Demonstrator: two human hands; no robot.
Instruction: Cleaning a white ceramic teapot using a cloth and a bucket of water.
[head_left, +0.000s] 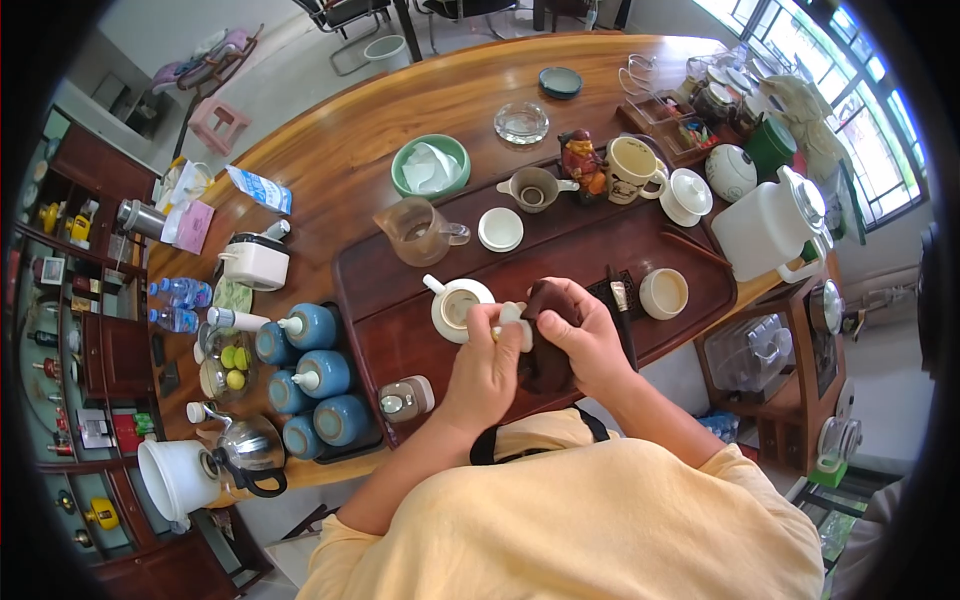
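Note:
My left hand (486, 367) pinches a small white lid (514, 324) between thumb and fingers. In my right hand (589, 337) is a dark brown cloth (553, 352), bunched up and touching or very near the lid's edge. A white teapot (454, 309) with its top uncovered stands just beyond my left hand, its spout or handle pointing away to the left. Both hands are over the near part of a dark wooden tea tray (405, 360). To the right of my right hand are a pale cup (664, 293) and a dark stick-like tool (622, 315).
A glass pitcher (422, 232), a white lidded bowl (686, 196), a mug (632, 171) and a figurine (581, 163) stand on the tray's far side. Blue canisters (321, 373) crowd the left. A large white jug (765, 225) stands right; a glass kettle (251, 450) sits near left.

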